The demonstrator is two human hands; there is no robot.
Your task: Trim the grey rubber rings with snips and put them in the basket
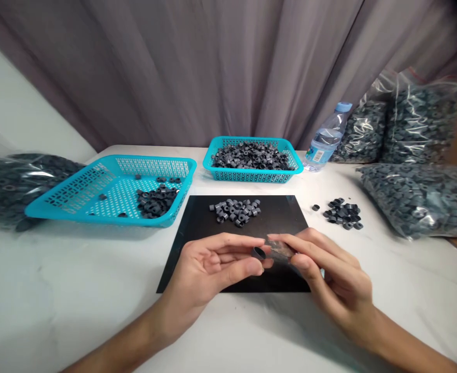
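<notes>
Over the black mat [279, 210], my left hand [205, 272] pinches a small dark grey plastic ring [258, 253] between thumb and fingers, its opening tilted upward. Close by on the right, my right hand [337, 277] grips a thin, partly see-through brownish piece [281, 248]. Its kind is blurred, and my fingers cover part of it. The piece's tip is near the ring; I cannot tell whether they touch. Behind my hands, a pile of grey rings [234, 211] lies on the mat.
Right of the mat lies a pile of darker rings [344, 213]. A blue basket [115, 220] at left holds some rings; another basket [252, 177] behind is full. A water bottle [325, 140] and bulging bags of rings [426, 197] stand right; another bag [26, 181] lies left.
</notes>
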